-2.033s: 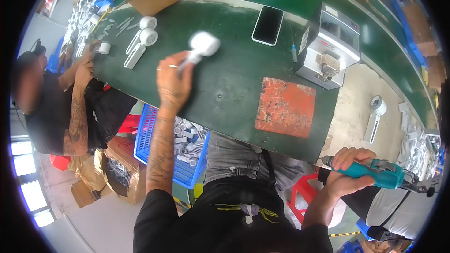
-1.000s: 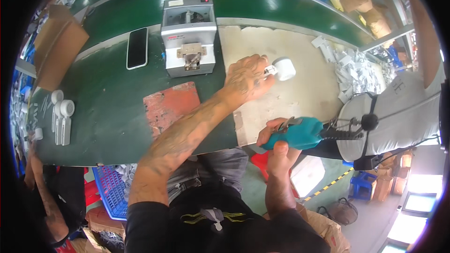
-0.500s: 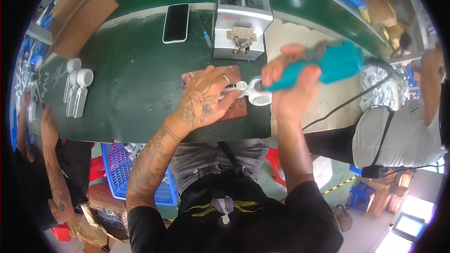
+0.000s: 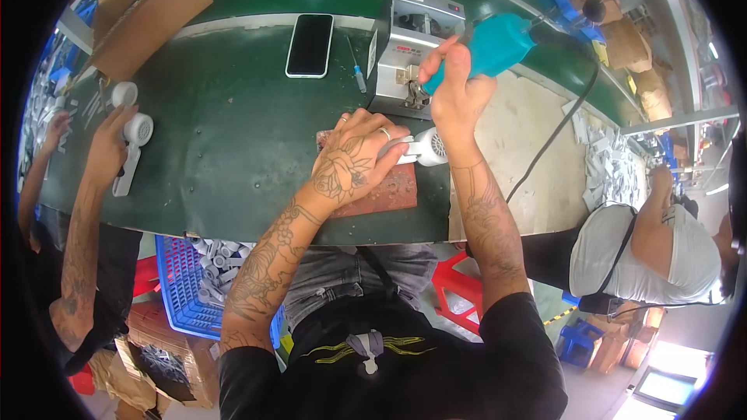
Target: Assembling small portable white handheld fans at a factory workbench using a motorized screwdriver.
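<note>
Far left, co-worker's hand (image 4: 106, 148) was at two spare fans (image 4: 138, 131), round heads up toward the shelf side, with an open carton (image 4: 152, 19) beyond them. Blue basket (image 4: 173, 288) of grey-white parts sat below the table edge. Phone (image 4: 309, 47) lay flat on the green table (image 4: 233, 117), small blue screwdriver (image 4: 359, 78) just right of it. Left hand (image 4: 354, 154) was closed around the handle of a white fan (image 4: 429, 148), over the worn red pad (image 4: 385, 194). Fan's long axis ran roughly left-right: handle mostly hidden under the fingers, head sticking out right past the pad's edge, grille turned right. Couldn't tell if the fan touched the pad. Grey machine (image 4: 395, 58) stood just beyond the fan head. Right hand (image 4: 464, 97) was wrapped around a teal power screwdriver (image 4: 496, 43), nose aimed down-left at the machine's metal front. Contact there: couldn't tell. Key relation: fan head lay on the body side of the screwdriver nose, between left hand and right forearm; left hand had the fan, right was nearer the machine. Black cord (image 4: 554, 134) hung over the cardboard sheet (image 4: 520, 117), with a heap of white parts (image 4: 615, 167) beyond and a second co-worker (image 4: 650, 253) far right.
</note>
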The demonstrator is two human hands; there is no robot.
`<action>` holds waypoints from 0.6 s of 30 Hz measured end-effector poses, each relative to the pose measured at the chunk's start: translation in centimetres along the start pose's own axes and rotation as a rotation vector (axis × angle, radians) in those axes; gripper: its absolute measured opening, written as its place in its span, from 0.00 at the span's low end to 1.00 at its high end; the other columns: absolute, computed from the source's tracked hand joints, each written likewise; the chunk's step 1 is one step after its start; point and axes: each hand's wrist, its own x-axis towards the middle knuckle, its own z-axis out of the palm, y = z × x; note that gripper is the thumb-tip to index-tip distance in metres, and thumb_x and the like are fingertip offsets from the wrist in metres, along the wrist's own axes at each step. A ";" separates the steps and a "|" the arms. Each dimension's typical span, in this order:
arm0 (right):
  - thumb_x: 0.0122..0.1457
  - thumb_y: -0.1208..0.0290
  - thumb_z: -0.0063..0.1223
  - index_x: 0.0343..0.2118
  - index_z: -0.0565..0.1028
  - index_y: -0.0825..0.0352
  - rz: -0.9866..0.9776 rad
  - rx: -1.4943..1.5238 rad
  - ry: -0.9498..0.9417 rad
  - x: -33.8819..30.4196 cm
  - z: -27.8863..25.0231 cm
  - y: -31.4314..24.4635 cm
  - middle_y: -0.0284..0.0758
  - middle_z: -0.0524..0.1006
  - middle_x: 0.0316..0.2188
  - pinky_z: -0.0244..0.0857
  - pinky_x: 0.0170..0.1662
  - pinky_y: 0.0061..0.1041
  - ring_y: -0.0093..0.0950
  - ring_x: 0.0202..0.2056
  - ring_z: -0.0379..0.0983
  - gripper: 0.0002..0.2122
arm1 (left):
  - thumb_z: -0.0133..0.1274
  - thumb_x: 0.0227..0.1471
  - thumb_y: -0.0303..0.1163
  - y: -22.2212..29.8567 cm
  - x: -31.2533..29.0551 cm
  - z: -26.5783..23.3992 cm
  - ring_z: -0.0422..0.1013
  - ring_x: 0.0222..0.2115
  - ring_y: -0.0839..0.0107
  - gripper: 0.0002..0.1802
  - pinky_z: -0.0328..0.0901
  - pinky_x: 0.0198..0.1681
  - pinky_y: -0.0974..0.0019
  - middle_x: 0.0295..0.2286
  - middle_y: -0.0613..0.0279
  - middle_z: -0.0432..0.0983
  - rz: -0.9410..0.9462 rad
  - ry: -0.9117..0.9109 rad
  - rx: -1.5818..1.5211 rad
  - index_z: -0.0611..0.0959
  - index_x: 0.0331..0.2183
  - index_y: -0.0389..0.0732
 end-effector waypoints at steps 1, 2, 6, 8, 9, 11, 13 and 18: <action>0.70 0.56 0.49 0.38 0.72 0.70 0.022 0.012 0.002 0.1 -0.1 -0.1 0.33 0.73 0.22 0.65 0.27 0.25 0.25 0.23 0.71 0.18 | 0.57 0.58 0.39 0.0 0.1 0.2 0.70 0.41 0.58 0.13 0.64 0.49 0.56 0.37 0.62 0.78 0.006 0.006 0.005 0.87 0.43 0.46; 0.70 0.56 0.50 0.37 0.71 0.70 0.045 0.024 0.007 0.2 -0.1 -0.4 0.33 0.72 0.21 0.65 0.27 0.25 0.25 0.23 0.71 0.18 | 0.57 0.58 0.39 -0.1 0.1 0.2 0.70 0.41 0.58 0.13 0.64 0.49 0.56 0.37 0.62 0.78 0.009 0.000 0.001 0.87 0.43 0.46; 0.71 0.55 0.49 0.38 0.72 0.71 0.142 -0.023 -0.017 -0.5 0.0 -2.0 0.33 0.72 0.21 0.65 0.27 0.25 0.25 0.22 0.71 0.18 | 0.58 0.57 0.37 -0.2 -0.2 -0.1 0.70 0.40 0.59 0.13 0.63 0.48 0.56 0.37 0.62 0.78 -0.012 -0.002 -0.022 0.87 0.42 0.45; 0.70 0.52 0.49 0.40 0.72 0.72 0.267 -0.065 0.021 -1.6 -0.3 -4.0 0.33 0.71 0.20 0.65 0.26 0.25 0.25 0.21 0.71 0.22 | 0.58 0.57 0.37 -0.1 -0.1 -0.2 0.70 0.40 0.59 0.12 0.63 0.48 0.56 0.37 0.62 0.78 -0.019 -0.001 -0.016 0.87 0.42 0.45; 0.70 0.52 0.49 0.40 0.72 0.72 0.271 -0.065 0.018 -2.1 -0.5 -4.4 0.33 0.71 0.20 0.65 0.26 0.25 0.25 0.21 0.71 0.22 | 0.58 0.57 0.37 0.1 0.0 -0.2 0.70 0.40 0.59 0.12 0.63 0.48 0.56 0.36 0.62 0.78 -0.008 0.012 -0.022 0.86 0.41 0.44; 0.68 0.48 0.50 0.42 0.73 0.73 0.232 -0.003 -0.030 -2.7 -1.0 -4.8 0.34 0.71 0.20 0.64 0.26 0.25 0.25 0.21 0.70 0.25 | 0.58 0.57 0.37 0.1 0.1 -0.1 0.70 0.40 0.60 0.11 0.63 0.47 0.56 0.35 0.62 0.77 0.003 0.021 -0.030 0.86 0.40 0.43; 0.68 0.47 0.50 0.42 0.73 0.73 0.215 -0.011 -0.040 -2.9 -1.0 -4.8 0.34 0.71 0.20 0.64 0.26 0.25 0.25 0.21 0.70 0.25 | 0.58 0.56 0.37 0.1 0.2 0.1 0.70 0.40 0.60 0.11 0.63 0.47 0.56 0.34 0.62 0.77 0.019 0.029 -0.011 0.86 0.40 0.43; 0.67 0.47 0.51 0.42 0.72 0.74 0.218 0.017 -0.047 -3.3 -0.7 -3.9 0.34 0.71 0.20 0.65 0.27 0.26 0.26 0.22 0.70 0.26 | 0.58 0.56 0.37 -0.1 -0.1 0.0 0.70 0.40 0.60 0.12 0.63 0.46 0.56 0.34 0.62 0.77 0.004 0.021 0.002 0.85 0.40 0.43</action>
